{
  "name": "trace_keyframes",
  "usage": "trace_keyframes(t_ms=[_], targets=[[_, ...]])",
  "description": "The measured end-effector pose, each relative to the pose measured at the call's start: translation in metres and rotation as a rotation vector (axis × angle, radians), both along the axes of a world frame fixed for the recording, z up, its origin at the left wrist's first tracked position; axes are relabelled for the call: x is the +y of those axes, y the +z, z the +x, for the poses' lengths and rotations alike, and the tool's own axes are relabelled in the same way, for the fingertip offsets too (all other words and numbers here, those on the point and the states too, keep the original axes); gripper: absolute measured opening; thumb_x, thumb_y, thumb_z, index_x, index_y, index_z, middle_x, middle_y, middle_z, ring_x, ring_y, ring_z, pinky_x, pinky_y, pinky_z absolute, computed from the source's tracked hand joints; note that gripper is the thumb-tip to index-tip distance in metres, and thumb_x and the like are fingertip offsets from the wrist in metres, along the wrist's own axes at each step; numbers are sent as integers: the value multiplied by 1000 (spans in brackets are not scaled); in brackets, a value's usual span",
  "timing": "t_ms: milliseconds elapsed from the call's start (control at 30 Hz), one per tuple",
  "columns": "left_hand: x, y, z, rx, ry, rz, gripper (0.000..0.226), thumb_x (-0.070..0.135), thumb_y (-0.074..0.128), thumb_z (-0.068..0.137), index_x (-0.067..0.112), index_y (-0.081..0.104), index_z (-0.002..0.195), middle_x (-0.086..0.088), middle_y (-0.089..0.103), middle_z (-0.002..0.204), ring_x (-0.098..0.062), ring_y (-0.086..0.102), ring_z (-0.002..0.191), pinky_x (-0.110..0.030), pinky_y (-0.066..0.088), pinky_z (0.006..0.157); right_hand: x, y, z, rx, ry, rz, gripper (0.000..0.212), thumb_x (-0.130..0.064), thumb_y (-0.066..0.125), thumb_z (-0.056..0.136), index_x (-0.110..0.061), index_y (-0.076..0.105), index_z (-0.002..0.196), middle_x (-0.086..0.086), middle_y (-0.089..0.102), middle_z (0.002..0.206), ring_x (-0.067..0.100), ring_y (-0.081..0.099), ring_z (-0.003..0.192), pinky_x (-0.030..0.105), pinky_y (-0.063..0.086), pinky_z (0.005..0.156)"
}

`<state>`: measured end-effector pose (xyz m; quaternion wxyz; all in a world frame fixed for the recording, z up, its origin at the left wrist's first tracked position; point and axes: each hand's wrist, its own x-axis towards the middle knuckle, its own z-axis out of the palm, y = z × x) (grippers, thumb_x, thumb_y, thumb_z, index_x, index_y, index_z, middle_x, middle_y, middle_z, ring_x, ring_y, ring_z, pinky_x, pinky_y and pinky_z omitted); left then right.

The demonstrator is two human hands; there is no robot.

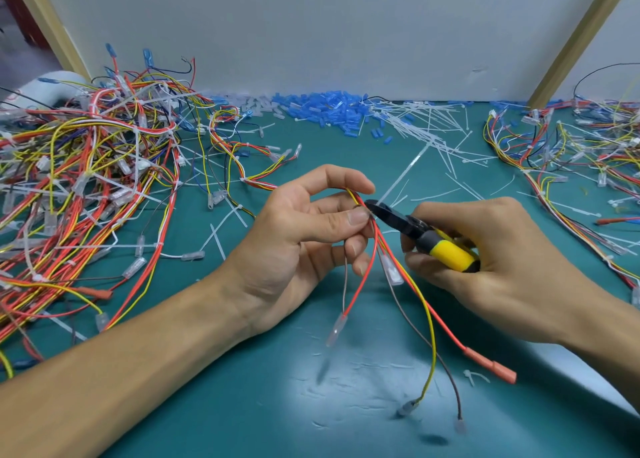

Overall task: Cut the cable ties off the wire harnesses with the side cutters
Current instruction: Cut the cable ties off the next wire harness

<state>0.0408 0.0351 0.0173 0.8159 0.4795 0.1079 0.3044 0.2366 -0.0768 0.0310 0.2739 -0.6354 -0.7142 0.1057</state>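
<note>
My left hand [304, 236] pinches a wire harness [391, 270] of red, yellow and brown wires between thumb and fingers, held above the green mat. The loose wire ends hang toward me with clear and red terminals. My right hand [491, 250] grips the side cutters [426, 236] by their yellow and black handles. The black jaws point left and touch the bundle right beside my left fingertips. A white cable tie [401, 177] sticks up and away from that spot. The jaws' exact bite is hidden by my fingers.
A large tangled heap of harnesses [86, 180] fills the left side. Another pile of harnesses [571, 156] lies at the right. Blue connector sleeves [322, 109] and cut white ties [426, 128] are strewn along the back wall. The green mat [277, 405] carries small tie scraps.
</note>
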Motion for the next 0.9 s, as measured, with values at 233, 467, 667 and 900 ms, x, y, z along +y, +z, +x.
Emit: trace_keyframes(t_ms=[233, 467, 667, 900], targets=[[-1, -3, 2, -19, -3, 49, 26, -7, 60, 83, 3, 61, 107, -13, 50, 77, -17, 49, 54, -28, 51, 51, 4, -4, 2, -111, 17, 104, 17, -26, 68, 90, -23, 63, 107, -11, 56, 92, 14, 53, 83, 30, 44, 72], [-1, -3, 1, -27, -26, 71, 27, -8, 62, 83, 3, 61, 107, -11, 48, 78, -19, 48, 54, -29, 51, 51, 0, 1, 0, -36, 26, 51, 14, -19, 68, 86, -28, 58, 80, -2, 48, 66, 18, 38, 63, 24, 33, 53], [-1, -4, 1, -21, -27, 69, 27, -9, 61, 83, 2, 61, 107, -10, 48, 77, -18, 49, 54, -29, 51, 51, 0, 5, 0, -63, 13, 42, 9, -20, 64, 87, -24, 60, 79, 2, 49, 64, 22, 37, 61, 31, 33, 51], [-2, -4, 1, -25, -41, 71, 27, -8, 61, 82, 2, 61, 108, -13, 47, 79, -19, 49, 54, -29, 51, 51, -4, 6, 0, -34, 21, -13, 8, -18, 61, 85, -15, 59, 78, 4, 42, 61, 22, 30, 61, 35, 30, 49]])
